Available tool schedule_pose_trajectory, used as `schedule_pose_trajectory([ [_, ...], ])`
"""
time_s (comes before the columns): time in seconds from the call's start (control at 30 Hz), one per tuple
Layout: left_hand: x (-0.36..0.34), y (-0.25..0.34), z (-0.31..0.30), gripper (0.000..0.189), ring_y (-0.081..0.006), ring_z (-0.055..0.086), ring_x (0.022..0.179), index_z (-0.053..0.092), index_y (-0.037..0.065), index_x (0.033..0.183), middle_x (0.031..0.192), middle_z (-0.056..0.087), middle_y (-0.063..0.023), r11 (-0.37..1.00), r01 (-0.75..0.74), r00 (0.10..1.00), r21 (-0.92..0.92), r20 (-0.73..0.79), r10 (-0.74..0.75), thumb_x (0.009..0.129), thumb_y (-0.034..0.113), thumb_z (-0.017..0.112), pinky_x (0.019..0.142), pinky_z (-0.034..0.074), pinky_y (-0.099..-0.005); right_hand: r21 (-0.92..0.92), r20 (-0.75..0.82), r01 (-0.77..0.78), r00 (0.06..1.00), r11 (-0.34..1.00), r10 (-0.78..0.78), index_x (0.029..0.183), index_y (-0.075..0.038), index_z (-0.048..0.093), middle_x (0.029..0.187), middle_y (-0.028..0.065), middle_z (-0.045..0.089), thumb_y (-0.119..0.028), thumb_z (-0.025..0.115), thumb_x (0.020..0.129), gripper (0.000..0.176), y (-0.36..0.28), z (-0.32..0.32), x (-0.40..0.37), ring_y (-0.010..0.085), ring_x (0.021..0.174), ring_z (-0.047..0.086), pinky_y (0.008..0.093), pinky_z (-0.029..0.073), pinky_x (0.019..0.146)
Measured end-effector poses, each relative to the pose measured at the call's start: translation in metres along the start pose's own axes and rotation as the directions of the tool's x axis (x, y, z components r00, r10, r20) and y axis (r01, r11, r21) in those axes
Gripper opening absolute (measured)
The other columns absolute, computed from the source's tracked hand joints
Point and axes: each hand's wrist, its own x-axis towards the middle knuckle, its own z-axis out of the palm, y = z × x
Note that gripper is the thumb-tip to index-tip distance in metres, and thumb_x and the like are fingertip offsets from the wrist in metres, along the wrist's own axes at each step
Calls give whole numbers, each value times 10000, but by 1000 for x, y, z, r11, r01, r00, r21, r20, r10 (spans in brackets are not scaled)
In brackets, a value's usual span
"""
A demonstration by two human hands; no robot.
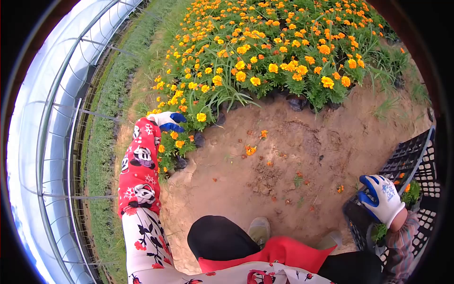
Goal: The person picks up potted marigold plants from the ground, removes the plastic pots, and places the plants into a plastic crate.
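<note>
My left hand (pixel 170 121), in a white glove with blue fingers, reaches to the left edge of the flower patch. Its thumb and fingers are apart beside orange marigolds (pixel 178 143) in black pots, with nothing visible between them. On the right, my right hand (pixel 382 198) wears the same kind of glove. It is over the near end of a black plastic crate (pixel 402 158), thumb and forefinger parted in a curve. Beneath and beside it are a potted plant (pixel 378 233) and another marigold (pixel 412 193) in the crate. The hand partly hides what lies under it.
A dense bed of marigolds (pixel 288 47) stretches ahead, its near pots lined along bare soil (pixel 279 156). Fallen orange blooms (pixel 250 150) lie on the ground. My shoes (pixel 259 231) are close below. Leftward run a strip of green plants (pixel 101 151) and a plastic-covered greenhouse wall (pixel 28 142).
</note>
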Motion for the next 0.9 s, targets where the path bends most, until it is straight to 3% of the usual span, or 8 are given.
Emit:
schedule_pose_trajectory([
  [0.1,42,-60,-35,406,-171,578,996,589,92,1102,1130,598,-48,771,-134,990,623,55,129,767,306,668,808,480,-307,73,-114,59,992,996,-50,1079,-27,529,950,149,573,-228,634,759,392,11,4,-4,317,893,542,403,407,816],
  [0.17,22,-11,-55,256,-186,659,711,643,37,952,857,669,-114,899,422,877,-116,-199,-438,795,239,617,602,531,-311,-2,-70,142,987,990,-142,1065,-24,540,870,135,580,-251,637,768,386,17,3,-6,305,808,555,400,418,767],
  [0.23,-4,41,-64,264,-187,648,571,673,56,762,673,659,-81,886,460,822,60,-406,-399,799,297,570,549,515,-313,5,-130,166,978,986,-164,1005,-33,553,773,130,588,-295,609,788,345,22,4,-5,301,724,567,395,427,720],
  [0.37,9,58,-24,367,-196,630,524,646,64,866,636,643,-83,888,406,754,-217,-469,-459,849,401,501,544,507,-319,-77,102,132,987,988,-124,778,-61,573,582,121,570,-365,522,825,312,19,-14,-8,310,576,578,399,455,586],
  [0.5,77,-1,-6,450,-343,611,824,646,66,851,804,648,-165,938,347,679,21,-696,-236,861,440,395,753,476,-423,-122,88,120,990,985,-109,733,-66,588,594,131,577,-359,524,827,314,18,-7,-15,308,578,581,399,462,570],
  [0.77,103,19,9,491,-291,638,729,652,36,720,743,651,-160,871,446,652,207,-742,-157,789,507,528,649,499,-370,-209,132,-117,980,971,147,755,-75,595,619,144,586,-404,534,822,341,-1,-8,-3,325,617,588,409,460,589],
  [0.83,116,8,1,340,-309,625,770,664,84,729,772,648,-151,922,347,842,-174,-376,-388,744,417,595,656,502,-387,-217,121,-181,970,959,210,796,-75,589,663,138,598,-406,554,806,333,-1,-2,-1,318,651,593,404,458,599],
  [0.9,157,-41,6,159,-323,616,725,676,162,732,746,632,-97,751,-49,949,659,-204,241,631,276,629,634,509,-408,-220,80,-215,968,952,237,926,-80,580,756,125,605,-379,623,749,350,-3,2,-3,309,716,593,392,449,645],
])
